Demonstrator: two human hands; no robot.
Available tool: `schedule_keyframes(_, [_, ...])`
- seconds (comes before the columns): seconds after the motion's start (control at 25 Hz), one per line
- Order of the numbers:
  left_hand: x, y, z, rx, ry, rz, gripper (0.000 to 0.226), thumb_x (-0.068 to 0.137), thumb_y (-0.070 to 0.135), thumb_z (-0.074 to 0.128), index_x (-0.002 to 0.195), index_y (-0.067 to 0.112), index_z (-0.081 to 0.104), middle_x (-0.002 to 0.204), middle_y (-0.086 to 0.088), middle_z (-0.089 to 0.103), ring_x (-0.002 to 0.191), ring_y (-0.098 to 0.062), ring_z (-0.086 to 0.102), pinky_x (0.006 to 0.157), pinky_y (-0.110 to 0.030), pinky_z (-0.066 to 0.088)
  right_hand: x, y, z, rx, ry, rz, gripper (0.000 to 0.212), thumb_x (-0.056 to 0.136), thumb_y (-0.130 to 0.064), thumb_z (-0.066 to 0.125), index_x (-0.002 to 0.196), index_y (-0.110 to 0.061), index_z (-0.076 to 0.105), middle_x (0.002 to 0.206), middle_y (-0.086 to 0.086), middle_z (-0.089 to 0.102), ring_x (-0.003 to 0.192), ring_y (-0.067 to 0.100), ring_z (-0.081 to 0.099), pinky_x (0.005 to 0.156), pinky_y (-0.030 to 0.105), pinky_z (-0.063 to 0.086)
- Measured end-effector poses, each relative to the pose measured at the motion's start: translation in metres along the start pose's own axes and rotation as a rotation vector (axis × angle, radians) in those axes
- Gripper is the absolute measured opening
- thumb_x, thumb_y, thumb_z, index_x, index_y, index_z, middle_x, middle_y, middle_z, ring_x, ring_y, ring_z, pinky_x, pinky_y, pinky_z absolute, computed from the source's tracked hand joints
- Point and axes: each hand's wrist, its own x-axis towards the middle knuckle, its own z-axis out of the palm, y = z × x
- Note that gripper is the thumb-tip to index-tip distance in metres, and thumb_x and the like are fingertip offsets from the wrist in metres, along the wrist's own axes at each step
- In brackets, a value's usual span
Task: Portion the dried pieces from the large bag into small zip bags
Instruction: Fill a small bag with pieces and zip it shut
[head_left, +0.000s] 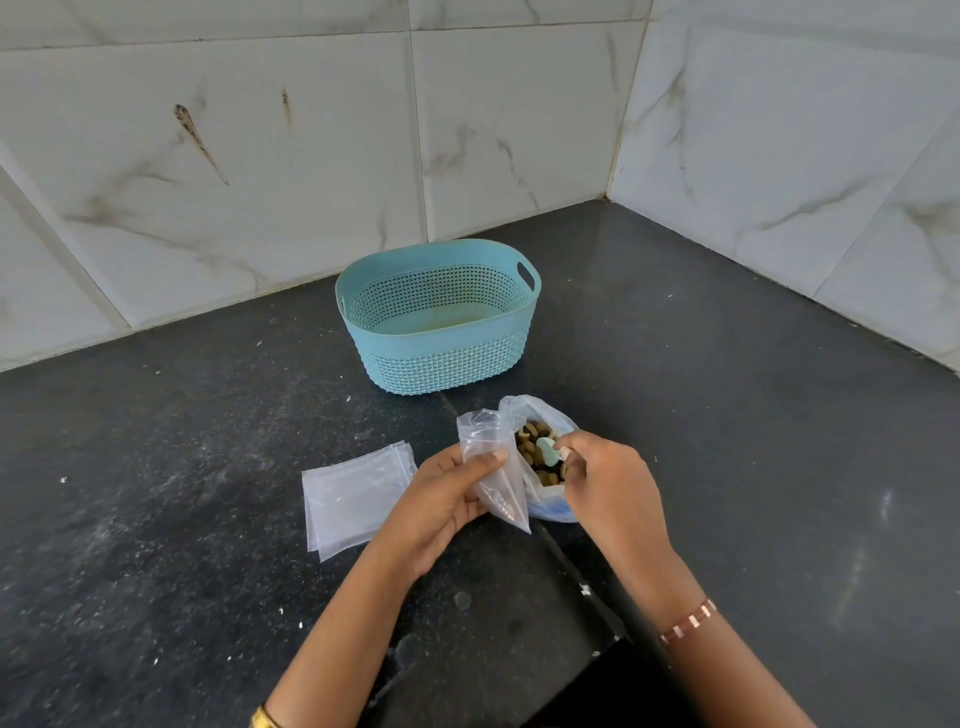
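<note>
A stack of small zip bags (353, 493) is lying left on the dark surface (156, 467). The left hand (447, 499) is gripping one zip bag (493, 467); the right hand (602, 478) is pinching a pale scoop (548, 451) inside the large bag (540, 457) of dried pieces (535, 436), near the far blue basket (436, 317).

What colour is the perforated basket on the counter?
The basket is light blue with a small-hole lattice pattern, seen in the head view.

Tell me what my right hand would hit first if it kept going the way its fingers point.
Probably the dried pieces in the large bag. The right hand, pinching a small green scoop, already reaches into the bag's mouth, though depth is unclear.
</note>
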Motion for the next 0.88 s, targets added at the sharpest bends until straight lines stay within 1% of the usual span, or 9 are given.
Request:
schedule_keyframes(0.12, [-0.003,0.0,0.0,-0.052,-0.006,0.0,0.034,0.078,0.016,0.063,0.11,0.004,0.061,0.101,-0.015,0.072,0.092,-0.023,0.069,0.091,-0.039,0.053,-0.009,-0.012,0.006,-0.169,-0.022,-0.076,0.029,0.09,-0.016,0.048,0.118,-0.014,0.053,0.102,0.005,0.063,0.082,0.017,0.056,0.069,0.027,0.043])
schedule_keyframes(0.2, [-0.003,-0.001,-0.001,-0.07,-0.012,-0.007,0.041,0.076,0.018,0.064,0.113,0.002,0.059,0.105,-0.017,0.07,0.094,-0.025,0.068,0.095,-0.043,0.051,-0.01,-0.017,0.012,-0.136,-0.015,-0.063,0.028,0.09,-0.016,0.048,0.117,-0.012,0.053,0.102,0.006,0.063,0.079,0.015,0.053,0.066,0.024,0.038])
schedule_keyframes(0.28, [-0.004,0.0,-0.002,-0.108,-0.016,-0.016,0.041,0.076,0.017,0.063,0.115,0.003,0.058,0.105,-0.017,0.07,0.093,-0.024,0.068,0.093,-0.042,0.052,-0.005,-0.013,0.011,0.043,0.04,-0.002,0.024,0.093,-0.013,0.044,0.11,-0.01,0.061,0.103,0.007,0.065,0.08,0.015,0.058,0.065,0.021,0.04])
schedule_keyframes(0.36, [-0.003,0.0,-0.001,-0.182,-0.029,-0.021,0.043,0.077,0.016,0.062,0.117,0.002,0.057,0.104,-0.016,0.07,0.092,-0.023,0.069,0.089,-0.039,0.054,0.002,-0.005,0.008,0.269,0.04,0.097,0.024,0.094,-0.011,0.046,0.105,-0.009,0.067,0.1,0.006,0.066,0.071,0.009,0.056,0.061,0.015,0.041])
schedule_keyframes(0.44, [-0.003,0.0,-0.001,-0.227,-0.044,-0.018,0.044,0.076,0.015,0.062,0.117,0.001,0.057,0.102,-0.015,0.071,0.09,-0.022,0.069,0.084,-0.037,0.056,0.004,0.001,0.007,0.414,-0.012,0.159,0.023,0.093,-0.01,0.048,0.101,-0.007,0.069,0.086,0.005,0.063,0.06,0.003,0.05,0.056,0.014,0.039])
schedule_keyframes(0.52, [-0.002,0.0,0.002,-0.227,-0.054,-0.014,0.042,0.077,0.014,0.061,0.116,0.001,0.058,0.099,-0.013,0.071,0.087,-0.021,0.07,0.08,-0.035,0.058,0.003,0.001,0.006,0.485,-0.023,0.205,0.021,0.093,-0.01,0.049,0.1,-0.007,0.069,0.081,0.005,0.063,0.055,0.002,0.05,0.053,0.012,0.039])
schedule_keyframes(0.64, [-0.002,0.002,0.005,-0.2,-0.064,-0.002,0.039,0.076,0.015,0.062,0.113,0.004,0.059,0.096,-0.011,0.072,0.084,-0.018,0.07,0.076,-0.031,0.059,0.003,0.005,0.003,0.694,-0.056,0.339,0.019,0.093,-0.008,0.049,0.093,-0.008,0.068,0.06,0.006,0.059,0.034,0.003,0.043,0.038,0.01,0.032])
schedule_keyframes(0.76, [0.0,0.003,0.008,-0.143,-0.073,0.022,0.039,0.074,0.016,0.062,0.112,0.006,0.06,0.097,-0.008,0.072,0.086,-0.017,0.07,0.077,-0.03,0.058,0.005,0.011,-0.003,0.914,-0.096,0.468,0.019,0.093,-0.005,0.047,0.09,-0.005,0.066,0.051,0.007,0.053,0.035,0.01,0.033,0.032,0.018,0.026])
schedule_keyframes(0.88, [0.001,0.003,0.008,-0.098,-0.079,0.047,0.036,0.073,0.016,0.062,0.108,0.007,0.061,0.097,-0.007,0.072,0.087,-0.016,0.07,0.078,-0.028,0.057,0.004,0.012,-0.006,0.959,-0.101,0.495,0.019,0.093,-0.003,0.047,0.089,-0.004,0.066,0.051,0.009,0.054,0.036,0.011,0.033,0.032,0.019,0.027])
